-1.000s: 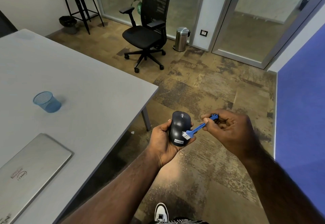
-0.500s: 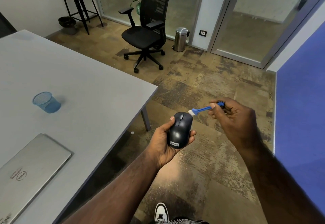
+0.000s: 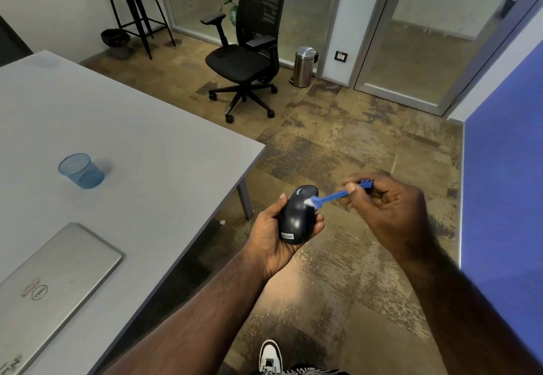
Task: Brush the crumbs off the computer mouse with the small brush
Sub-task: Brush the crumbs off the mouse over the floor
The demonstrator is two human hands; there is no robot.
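My left hand [image 3: 269, 236] cradles a black computer mouse [image 3: 297, 218] in its palm, fingers curled round the sides, out over the floor to the right of the table. A small blue brush [image 3: 335, 196] with white bristles is pinched by its handle in my right hand [image 3: 388, 210]. The white bristle tip rests on the upper right part of the mouse. The mouse's underside is hidden by my palm.
A grey table [image 3: 141, 151] fills the left, carrying a blue mesh cup [image 3: 81, 170] and a shut silver laptop [image 3: 50, 283]. A black office chair [image 3: 246, 51], a steel bin [image 3: 304, 66], a stool [image 3: 132, 7] and glass doors stand beyond. A blue wall [image 3: 505, 183] is on the right.
One second ago the bristles touched the mouse's lower right edge. Half a second ago the brush was lifted clear beyond the mouse. Now it is back down on the mouse's upper part.
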